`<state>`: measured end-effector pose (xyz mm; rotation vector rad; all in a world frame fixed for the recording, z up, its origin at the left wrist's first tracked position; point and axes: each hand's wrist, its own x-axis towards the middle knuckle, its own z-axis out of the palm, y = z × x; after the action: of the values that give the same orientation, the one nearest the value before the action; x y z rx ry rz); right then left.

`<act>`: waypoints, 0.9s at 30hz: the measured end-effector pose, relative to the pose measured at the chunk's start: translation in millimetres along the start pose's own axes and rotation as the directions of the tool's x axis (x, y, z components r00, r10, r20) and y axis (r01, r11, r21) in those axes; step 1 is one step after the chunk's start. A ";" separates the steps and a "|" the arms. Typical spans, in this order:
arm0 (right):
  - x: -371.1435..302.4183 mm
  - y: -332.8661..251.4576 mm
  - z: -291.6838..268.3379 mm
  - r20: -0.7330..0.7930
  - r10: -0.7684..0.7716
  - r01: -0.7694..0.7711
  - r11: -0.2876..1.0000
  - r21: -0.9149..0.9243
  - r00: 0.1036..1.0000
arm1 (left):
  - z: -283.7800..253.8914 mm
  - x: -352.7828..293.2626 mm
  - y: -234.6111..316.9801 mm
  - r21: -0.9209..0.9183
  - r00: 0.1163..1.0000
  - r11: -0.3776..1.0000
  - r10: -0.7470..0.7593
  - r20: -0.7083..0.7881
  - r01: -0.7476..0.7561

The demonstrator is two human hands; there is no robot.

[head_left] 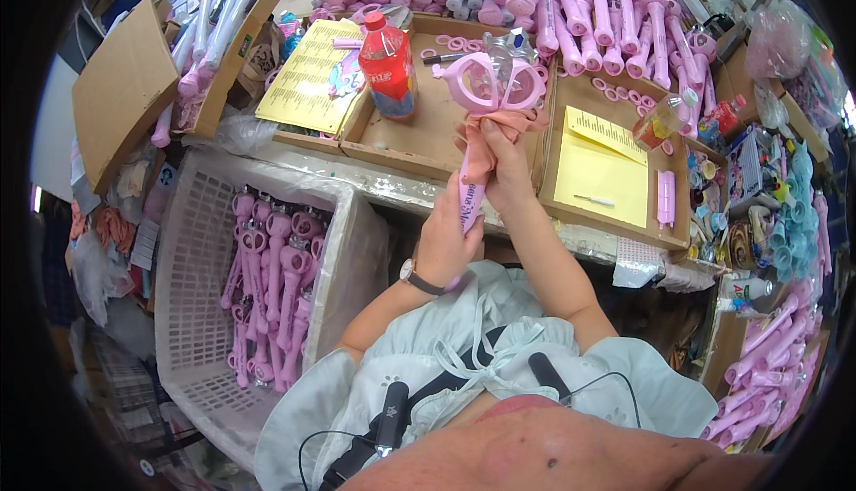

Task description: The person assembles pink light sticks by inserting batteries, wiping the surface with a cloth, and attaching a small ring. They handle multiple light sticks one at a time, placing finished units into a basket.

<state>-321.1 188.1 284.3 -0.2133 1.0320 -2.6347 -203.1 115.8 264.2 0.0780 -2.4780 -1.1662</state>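
Here, a pink wand [470,195] is being held up before a bench [383,188] crowded with cardboard trays [432,150] and heaped pink parts [615,23].
A white basket [189,286] of similar wands is sitting on the left. The left hand [446,237] is gripping the lower handle; the right hand [510,165] is pinching a peach cloth [481,145] around the wand just below its looped head [452,81], some fingers apparently hiding behind.

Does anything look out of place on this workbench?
Perhaps the red-capped drink bottle: it stands in a cardboard tray near loose pink rings, and a drink looks odd among parts. I see no obvious spill, and the pink wand being handled shows no clear damage.
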 end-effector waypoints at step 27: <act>-50.2 10.1 -24.9 0.132 0.322 -0.280 0.923 -0.265 0.937 | -30.5 1.3 -27.9 -0.605 0.911 0.731 -0.053 0.410 0.315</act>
<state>-277.6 213.6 257.9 -0.3047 1.2171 -2.1720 -196.2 75.1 261.2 -0.1043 -2.2053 -2.2769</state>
